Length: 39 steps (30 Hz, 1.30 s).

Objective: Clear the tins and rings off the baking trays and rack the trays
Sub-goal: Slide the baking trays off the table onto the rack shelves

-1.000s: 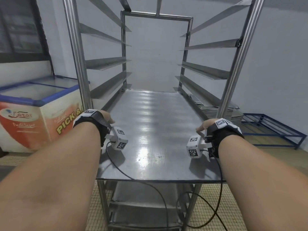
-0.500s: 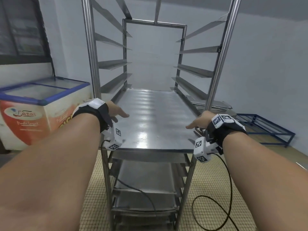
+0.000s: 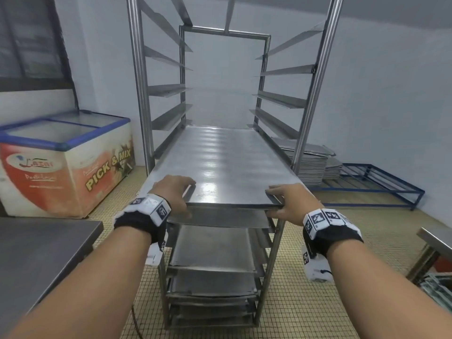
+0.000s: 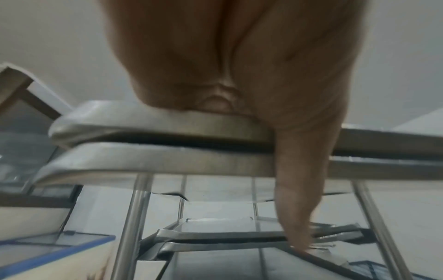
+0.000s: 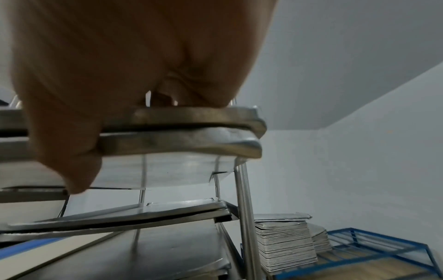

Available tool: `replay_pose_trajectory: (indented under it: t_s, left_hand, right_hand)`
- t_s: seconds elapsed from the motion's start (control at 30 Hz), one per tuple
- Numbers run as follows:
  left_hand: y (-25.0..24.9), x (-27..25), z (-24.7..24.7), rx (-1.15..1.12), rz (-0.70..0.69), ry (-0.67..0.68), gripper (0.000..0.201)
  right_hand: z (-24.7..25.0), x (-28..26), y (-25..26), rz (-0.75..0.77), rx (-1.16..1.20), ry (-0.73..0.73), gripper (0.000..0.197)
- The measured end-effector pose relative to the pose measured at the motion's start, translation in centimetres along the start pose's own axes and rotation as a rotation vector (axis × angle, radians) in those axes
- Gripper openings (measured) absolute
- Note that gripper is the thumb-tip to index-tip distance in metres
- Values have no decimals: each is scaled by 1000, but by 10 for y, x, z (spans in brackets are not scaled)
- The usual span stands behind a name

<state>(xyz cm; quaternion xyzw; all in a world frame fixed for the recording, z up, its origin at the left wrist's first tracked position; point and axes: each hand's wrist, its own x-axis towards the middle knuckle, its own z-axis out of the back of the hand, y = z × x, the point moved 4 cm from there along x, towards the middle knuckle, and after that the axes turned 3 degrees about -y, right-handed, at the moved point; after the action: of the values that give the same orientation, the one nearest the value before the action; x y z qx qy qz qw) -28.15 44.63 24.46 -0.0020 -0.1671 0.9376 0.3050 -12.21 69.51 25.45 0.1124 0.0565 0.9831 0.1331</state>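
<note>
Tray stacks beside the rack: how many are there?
2: a tall stack right of the rack, and a second stack just right of it, by the blue frame. Others may be hidden.

Soft, even, dim indoor light. Broad glare streaks lie along the top tray [image 3: 220, 162], brightest toward 6 o'clock. The head view bows the rack [image 3: 137, 81] posts outward at the edges. Both wrist views are soft, the palms dark and unfocused at 12 o'clock.

Commercial bakery back room, tall steel tray rack [image 3: 151, 94], stacked baking trays [image 3: 308, 165], chest freezer [image 3: 61, 162], tiled floor [image 3: 305, 302], steel bench [image 3: 36, 253]
</note>
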Motion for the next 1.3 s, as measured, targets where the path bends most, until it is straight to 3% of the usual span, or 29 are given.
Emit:
replay_pose_trajectory:
  t_s: [0.07, 0.3, 0.73, 1.3]
  left_hand:
    - [1, 6, -5, 56, -12, -76, 60]
    - [11, 45, -8, 159, -43, -104, 58]
    - [23, 148, -8, 211, -32, -116, 50]
    - [27, 216, -4, 226, -34, -119, 47]
  right_hand:
    - [-3, 3, -2, 23, -13, -24, 58]
    - [-16, 43, -7, 86, -94, -56, 24]
    - [-36, 147, -34, 126, -105, -117, 20]
    - [-48, 224, -57, 169, -113, -189, 22]
